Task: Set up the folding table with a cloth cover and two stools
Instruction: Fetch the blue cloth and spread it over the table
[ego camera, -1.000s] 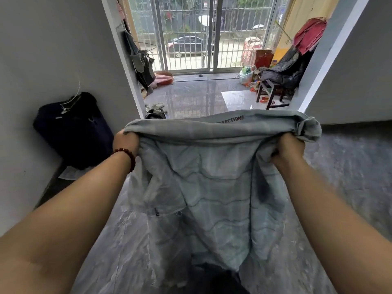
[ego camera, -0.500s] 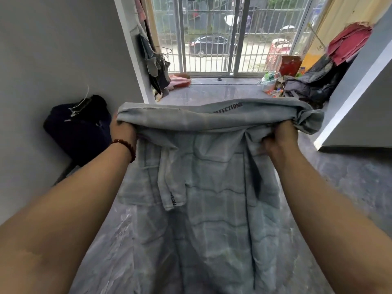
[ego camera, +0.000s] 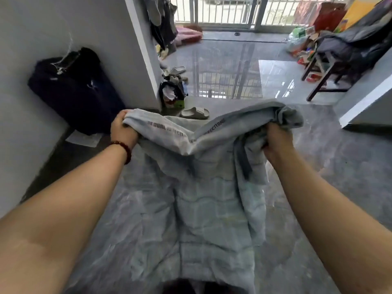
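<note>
The floor is grey, shiny stone. A white wall runs along the left, and a dark bag leans on it with a sheet of paper at its foot. Past the wall's corner lie a pale slipper and a small heap of shoes. At the far end is a gate of white bars. A dark chair piled with clothes stands at the far right.

Both arms reach forward. The left hand, with a bead bracelet on its wrist, has its fingers curled round one top corner of the cloth. The right hand grips a bunched wad of the other top end. The light blue-grey cloth hangs from the two hands, out in front of the person and above the floor. I cannot tell if its bottom end touches the floor.

Half a second ago the top edge was pulled straight between the hands. Now it sags in the middle into a deep dip. The view also tips further down, so the slipper shows.
</note>
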A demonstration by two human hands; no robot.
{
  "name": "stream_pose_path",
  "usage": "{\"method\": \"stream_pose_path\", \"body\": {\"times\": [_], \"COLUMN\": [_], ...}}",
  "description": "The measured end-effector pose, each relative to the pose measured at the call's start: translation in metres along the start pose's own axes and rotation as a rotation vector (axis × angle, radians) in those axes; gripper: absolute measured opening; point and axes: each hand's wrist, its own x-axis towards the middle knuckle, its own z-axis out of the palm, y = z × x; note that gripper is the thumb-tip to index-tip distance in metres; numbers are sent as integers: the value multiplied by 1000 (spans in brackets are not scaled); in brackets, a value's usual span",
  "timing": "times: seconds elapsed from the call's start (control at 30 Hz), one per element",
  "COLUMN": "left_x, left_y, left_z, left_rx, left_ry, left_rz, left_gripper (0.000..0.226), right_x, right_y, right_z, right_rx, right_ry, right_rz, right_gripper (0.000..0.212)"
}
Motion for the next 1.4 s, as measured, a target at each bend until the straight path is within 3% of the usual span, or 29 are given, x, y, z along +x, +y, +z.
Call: {"method": "stream_pose_path", "body": {"times": [0.17,0.27,0.4,0.47,0.63,0.7,0.77,0.83,0.9,0.97,1.03,1.1,1.2,1.27,1.33,1.4], "left_x": [-42,-71,-112,-129,-160,-158,-150,-141,-133,-127,-120,-113,-106,-105,-110,-120], "left_y": [-87,-137,-204,-234,-275,-286,-294,-298,-295,-294,-293,-291,-296,-304,-311,-319], "left_z": [22,36,56,67,94,98,99,98,99,102,107,115,128,133,133,126], "left_rx": [295,541,756,751,861,878,798,696,683,707,696,682,660,637,698,743], "left_ry": [-227,-431,-686,-764,-1024,-1115,-1171,-1149,-956,-645,-388,-289,-345,-460,-626,-784], "left_rz": [-93,-164,-245,-295,-371,-400,-473,-517,-437,-278,-178,-189,-263,-273,-236,-265], "left_gripper": [20,27,33,35,45,62,76,64,47,59,50,47,75,73,62,56], "right_x": [3,-8,-21,-21,-19,-13,-1,10,18,22,23,24,31,43,52,57], "right_y": [106,165,245,285,338,342,344,346,347,346,345,344,340,344,352,360], "right_z": [-33,-52,-73,-83,-104,-108,-107,-103,-95,-85,-74,-65,-48,-38,-35,-40], "right_rx": [-515,-742,-1053,-1225,-1684,-1692,-1581,-1426,-1315,-1242,-1185,-1139,-1035,-1086,-1206,-1309], "right_ry": [-13,-251,-531,-664,-1049,-1105,-1058,-902,-733,-644,-574,-462,-270,-199,-264,-448], "right_rz": [-40,-67,-125,-62,199,301,358,350,265,198,119,-33,-269,-348,-284,-113], "right_gripper": [20,43,33,42,92,91,69,40,21,19,15,8,33,65,89,92]}}
